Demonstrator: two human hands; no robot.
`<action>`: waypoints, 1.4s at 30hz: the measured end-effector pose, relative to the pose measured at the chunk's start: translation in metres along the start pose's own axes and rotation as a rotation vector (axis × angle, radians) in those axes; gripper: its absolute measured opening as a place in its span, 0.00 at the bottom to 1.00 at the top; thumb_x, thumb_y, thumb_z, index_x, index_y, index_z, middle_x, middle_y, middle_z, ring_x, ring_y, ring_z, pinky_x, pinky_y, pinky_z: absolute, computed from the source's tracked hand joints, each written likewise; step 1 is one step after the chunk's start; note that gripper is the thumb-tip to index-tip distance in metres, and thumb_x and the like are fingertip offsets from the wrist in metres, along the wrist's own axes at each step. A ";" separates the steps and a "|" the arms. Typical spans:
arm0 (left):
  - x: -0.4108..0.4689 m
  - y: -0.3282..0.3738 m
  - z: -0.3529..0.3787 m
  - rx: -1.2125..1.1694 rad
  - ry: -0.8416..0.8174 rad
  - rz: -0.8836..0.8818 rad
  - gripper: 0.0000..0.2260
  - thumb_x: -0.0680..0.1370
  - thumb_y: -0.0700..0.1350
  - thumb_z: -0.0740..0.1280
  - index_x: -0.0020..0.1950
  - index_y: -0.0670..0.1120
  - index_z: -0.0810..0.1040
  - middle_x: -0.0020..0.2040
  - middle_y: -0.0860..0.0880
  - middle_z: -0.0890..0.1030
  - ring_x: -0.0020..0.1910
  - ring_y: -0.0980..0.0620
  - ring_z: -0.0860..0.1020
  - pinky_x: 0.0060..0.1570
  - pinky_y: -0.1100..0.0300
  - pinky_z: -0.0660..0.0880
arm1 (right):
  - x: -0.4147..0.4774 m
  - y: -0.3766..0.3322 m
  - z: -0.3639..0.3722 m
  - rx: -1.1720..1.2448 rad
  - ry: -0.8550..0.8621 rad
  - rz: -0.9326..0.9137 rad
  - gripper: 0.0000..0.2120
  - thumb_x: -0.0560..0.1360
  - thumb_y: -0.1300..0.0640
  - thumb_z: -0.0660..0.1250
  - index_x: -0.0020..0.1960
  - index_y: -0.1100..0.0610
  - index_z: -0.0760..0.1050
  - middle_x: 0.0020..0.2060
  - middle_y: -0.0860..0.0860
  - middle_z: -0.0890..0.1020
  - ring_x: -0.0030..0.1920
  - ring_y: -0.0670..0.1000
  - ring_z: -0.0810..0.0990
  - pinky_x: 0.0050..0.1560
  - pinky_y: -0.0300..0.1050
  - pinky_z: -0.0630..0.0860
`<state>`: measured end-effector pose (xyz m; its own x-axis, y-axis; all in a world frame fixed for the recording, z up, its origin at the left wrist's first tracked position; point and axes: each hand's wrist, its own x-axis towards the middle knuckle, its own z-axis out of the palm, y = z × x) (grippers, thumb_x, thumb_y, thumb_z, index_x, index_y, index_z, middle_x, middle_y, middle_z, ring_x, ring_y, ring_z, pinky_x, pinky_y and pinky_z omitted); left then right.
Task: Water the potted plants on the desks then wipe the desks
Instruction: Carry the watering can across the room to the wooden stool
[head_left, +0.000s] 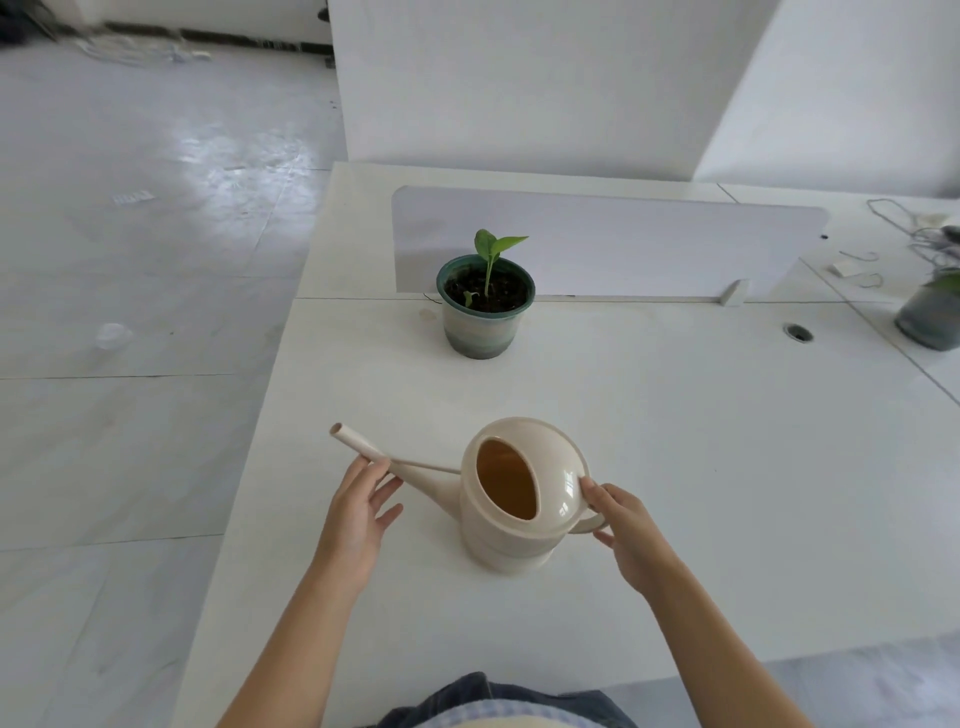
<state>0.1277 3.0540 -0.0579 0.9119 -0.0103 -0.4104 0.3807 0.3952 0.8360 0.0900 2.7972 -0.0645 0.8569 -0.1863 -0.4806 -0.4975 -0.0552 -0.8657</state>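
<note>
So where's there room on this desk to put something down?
There's a big bare patch of desk right of the watering can, reaching to the cable hole. There's another between the can and the plant pot. It's crowded at the far right: cables and a second pot.

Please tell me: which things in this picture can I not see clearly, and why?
Head view only:
1. Curved handle of the cream plastic watering can: mostly covered by the right hand, so the grip cannot be judged.
2. Water level: the opening shows only an amber inside.
3. The dark grey plant pot on the neighbouring desk: blurred, cut by the right edge.
4. The pale clutter on the far floor: blurred.
</note>
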 end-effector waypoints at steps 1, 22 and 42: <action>-0.001 0.001 0.001 0.004 -0.017 0.007 0.08 0.79 0.45 0.56 0.51 0.53 0.74 0.52 0.53 0.77 0.58 0.51 0.73 0.54 0.54 0.67 | -0.006 -0.002 0.000 0.028 0.011 0.007 0.44 0.42 0.24 0.69 0.41 0.58 0.67 0.42 0.54 0.70 0.46 0.53 0.69 0.65 0.58 0.65; -0.133 -0.049 0.111 0.308 -0.587 -0.010 0.13 0.70 0.48 0.61 0.53 0.50 0.77 0.50 0.48 0.82 0.52 0.46 0.80 0.50 0.53 0.71 | -0.273 0.088 -0.090 0.402 0.656 0.009 0.39 0.39 0.26 0.72 0.35 0.57 0.74 0.34 0.50 0.80 0.44 0.51 0.78 0.62 0.52 0.68; -0.406 -0.245 0.264 0.543 -1.124 -0.247 0.12 0.79 0.41 0.54 0.50 0.51 0.76 0.46 0.49 0.82 0.45 0.52 0.81 0.47 0.56 0.72 | -0.577 0.253 -0.195 0.815 1.256 0.066 0.18 0.66 0.47 0.71 0.43 0.60 0.71 0.46 0.49 0.81 0.53 0.45 0.75 0.40 0.36 0.66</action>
<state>-0.2951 2.7191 0.0004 0.3340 -0.9046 -0.2649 0.3292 -0.1515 0.9320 -0.5562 2.6997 0.0212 -0.0449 -0.8884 -0.4568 0.0419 0.4552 -0.8894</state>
